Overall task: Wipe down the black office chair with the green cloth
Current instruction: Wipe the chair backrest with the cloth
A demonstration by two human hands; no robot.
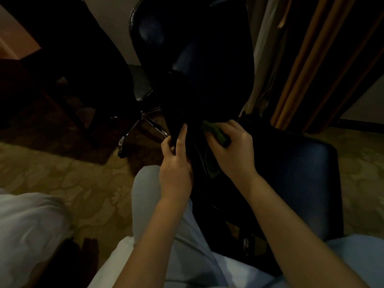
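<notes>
The black office chair (193, 59) fills the middle of the dim view, its leather back rising away from me and its seat (301, 173) at my right. My left hand (176, 163) grips a dark edge of the chair low on the back, thumb and fingers curled round it. My right hand (232, 148) holds the green cloth (214, 132) bunched against the chair just right of that edge. Part of the cloth hangs below my right palm.
The chair's chrome star base and a caster (143, 125) stand on patterned carpet (62, 173) at the left. A dark desk (62, 48) is at the upper left, tan curtains (311, 59) at the right. My light trousers (158, 204) and white bedding (27, 231) fill the foreground.
</notes>
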